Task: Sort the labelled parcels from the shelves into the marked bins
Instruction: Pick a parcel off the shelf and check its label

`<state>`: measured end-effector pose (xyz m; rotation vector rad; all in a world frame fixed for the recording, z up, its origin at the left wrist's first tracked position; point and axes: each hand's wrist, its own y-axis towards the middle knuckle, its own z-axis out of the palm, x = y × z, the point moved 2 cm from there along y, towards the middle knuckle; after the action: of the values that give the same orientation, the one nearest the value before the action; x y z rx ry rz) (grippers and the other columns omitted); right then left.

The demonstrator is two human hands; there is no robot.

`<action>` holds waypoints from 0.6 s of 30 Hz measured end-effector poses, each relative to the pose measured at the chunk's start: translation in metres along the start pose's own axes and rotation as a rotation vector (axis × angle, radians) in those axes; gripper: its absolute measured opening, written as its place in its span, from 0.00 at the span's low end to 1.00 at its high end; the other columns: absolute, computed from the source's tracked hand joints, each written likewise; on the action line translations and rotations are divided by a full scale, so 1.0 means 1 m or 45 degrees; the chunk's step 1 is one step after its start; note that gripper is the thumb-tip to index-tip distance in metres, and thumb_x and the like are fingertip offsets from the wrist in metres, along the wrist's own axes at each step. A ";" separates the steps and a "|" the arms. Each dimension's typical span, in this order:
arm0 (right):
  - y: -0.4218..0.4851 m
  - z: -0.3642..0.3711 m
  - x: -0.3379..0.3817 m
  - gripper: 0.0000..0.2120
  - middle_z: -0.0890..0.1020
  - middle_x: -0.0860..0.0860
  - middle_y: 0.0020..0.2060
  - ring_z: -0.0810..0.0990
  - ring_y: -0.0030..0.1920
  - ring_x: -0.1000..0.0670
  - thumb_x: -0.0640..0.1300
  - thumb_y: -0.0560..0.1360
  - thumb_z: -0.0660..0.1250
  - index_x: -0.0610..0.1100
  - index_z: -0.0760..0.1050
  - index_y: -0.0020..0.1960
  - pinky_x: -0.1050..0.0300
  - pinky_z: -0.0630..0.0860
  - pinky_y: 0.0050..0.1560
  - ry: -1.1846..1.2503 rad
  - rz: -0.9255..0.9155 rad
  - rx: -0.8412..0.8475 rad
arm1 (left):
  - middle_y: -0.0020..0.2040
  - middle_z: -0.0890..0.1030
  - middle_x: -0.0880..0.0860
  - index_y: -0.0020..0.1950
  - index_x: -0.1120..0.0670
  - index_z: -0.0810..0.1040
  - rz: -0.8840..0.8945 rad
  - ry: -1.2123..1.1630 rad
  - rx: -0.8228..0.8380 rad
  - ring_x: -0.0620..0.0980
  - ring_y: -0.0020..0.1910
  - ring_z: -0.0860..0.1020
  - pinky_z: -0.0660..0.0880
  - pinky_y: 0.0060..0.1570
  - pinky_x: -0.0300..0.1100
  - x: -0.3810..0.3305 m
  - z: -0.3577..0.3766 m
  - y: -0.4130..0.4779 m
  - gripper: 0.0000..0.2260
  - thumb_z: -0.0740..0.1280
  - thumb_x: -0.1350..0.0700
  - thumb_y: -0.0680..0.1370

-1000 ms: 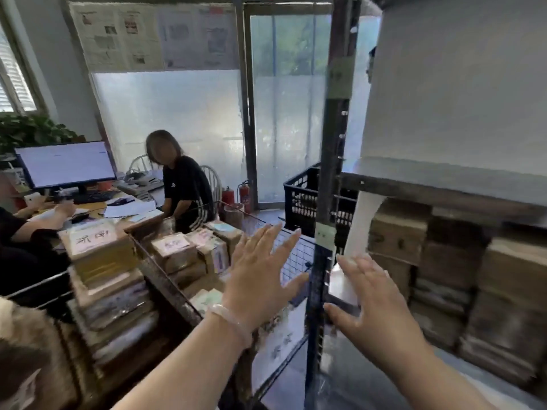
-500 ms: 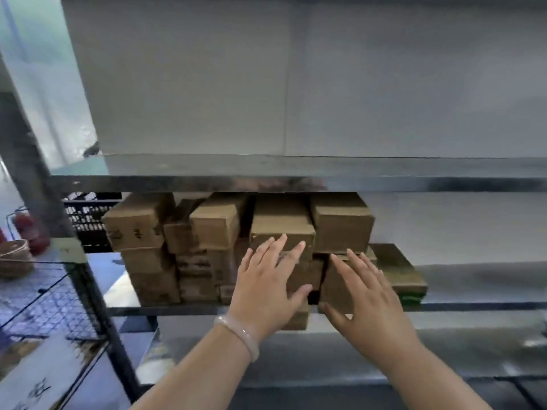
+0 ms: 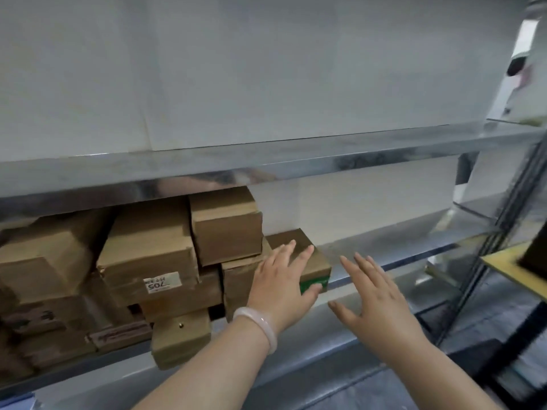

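Several brown cardboard parcels are stacked on the left half of a metal shelf (image 3: 384, 250). One of them carries a white label reading 705 (image 3: 161, 284). At the stack's right end lies a flat brown box with a green front edge (image 3: 318, 266). My left hand (image 3: 281, 285) lies over that box, fingers straight across its top and thumb at the green edge. My right hand (image 3: 373, 297) hovers just right of the box with fingers spread, holding nothing.
An upper shelf board (image 3: 266, 164) overhangs the parcels, with a white wall behind. A dark shelf upright (image 3: 497, 241) stands at the right. Beyond it a yellow-edged board (image 3: 515, 270) juts in. A small box (image 3: 180, 338) sticks out over the shelf's front edge.
The view has swung right from the room to the shelf. Both hands have moved right along the stack. My left hand has come down on the green-edged box.
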<state>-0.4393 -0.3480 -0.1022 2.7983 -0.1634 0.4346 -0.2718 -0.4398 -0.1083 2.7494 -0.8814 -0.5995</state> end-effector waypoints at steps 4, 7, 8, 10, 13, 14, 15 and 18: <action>0.038 0.007 -0.025 0.37 0.49 0.57 0.78 0.43 0.77 0.56 0.64 0.75 0.61 0.58 0.47 0.78 0.57 0.47 0.74 0.016 0.073 -0.007 | 0.82 0.54 0.49 0.80 0.39 0.53 0.013 -0.038 0.086 0.52 0.80 0.51 0.50 0.77 0.51 0.004 0.034 0.037 0.31 0.60 0.37 0.79; 0.071 0.014 -0.037 0.36 0.51 0.56 0.78 0.45 0.77 0.55 0.63 0.76 0.61 0.57 0.49 0.78 0.58 0.46 0.74 0.004 0.101 -0.010 | 0.82 0.53 0.49 0.80 0.39 0.54 0.002 -0.063 0.129 0.52 0.80 0.51 0.50 0.77 0.50 0.011 0.054 0.060 0.31 0.60 0.37 0.80; 0.082 0.019 -0.040 0.36 0.51 0.56 0.78 0.45 0.77 0.55 0.63 0.76 0.61 0.57 0.49 0.78 0.58 0.46 0.74 0.005 0.109 0.004 | 0.82 0.53 0.50 0.80 0.39 0.55 -0.011 -0.075 0.127 0.52 0.80 0.51 0.50 0.77 0.50 0.014 0.059 0.068 0.30 0.60 0.38 0.80; 0.098 0.028 -0.045 0.36 0.52 0.56 0.78 0.46 0.77 0.55 0.62 0.76 0.62 0.57 0.49 0.78 0.58 0.46 0.74 0.016 0.118 0.038 | 0.82 0.53 0.50 0.80 0.41 0.56 -0.043 -0.102 0.125 0.52 0.80 0.50 0.51 0.77 0.50 0.018 0.065 0.082 0.29 0.60 0.38 0.80; 0.116 0.042 -0.056 0.35 0.53 0.56 0.78 0.46 0.77 0.55 0.61 0.76 0.63 0.58 0.51 0.78 0.57 0.47 0.74 0.049 0.142 0.066 | 0.82 0.51 0.50 0.80 0.41 0.56 -0.066 -0.119 0.169 0.51 0.80 0.48 0.49 0.77 0.50 0.020 0.079 0.101 0.29 0.59 0.39 0.80; 0.121 0.046 -0.061 0.34 0.53 0.57 0.78 0.46 0.77 0.56 0.60 0.77 0.63 0.58 0.51 0.78 0.57 0.48 0.74 0.068 0.155 0.075 | 0.82 0.51 0.50 0.80 0.41 0.56 -0.081 -0.131 0.189 0.51 0.80 0.47 0.49 0.77 0.51 0.020 0.084 0.107 0.29 0.59 0.40 0.80; 0.124 0.050 -0.066 0.34 0.53 0.57 0.78 0.46 0.77 0.56 0.60 0.77 0.63 0.58 0.51 0.78 0.56 0.48 0.74 0.087 0.168 0.086 | 0.82 0.51 0.50 0.80 0.41 0.55 -0.101 -0.139 0.205 0.51 0.80 0.47 0.49 0.77 0.52 0.020 0.089 0.112 0.29 0.59 0.40 0.81; 0.136 0.060 -0.082 0.34 0.54 0.57 0.78 0.47 0.77 0.55 0.59 0.77 0.64 0.58 0.53 0.77 0.55 0.51 0.75 0.130 0.182 0.135 | 0.82 0.50 0.51 0.80 0.41 0.54 -0.189 -0.139 0.254 0.53 0.80 0.47 0.49 0.77 0.55 0.024 0.106 0.121 0.29 0.58 0.38 0.80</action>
<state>-0.5212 -0.4904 -0.1444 2.8699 -0.3277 0.6366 -0.3621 -0.5569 -0.1754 3.0075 -0.8047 -0.7306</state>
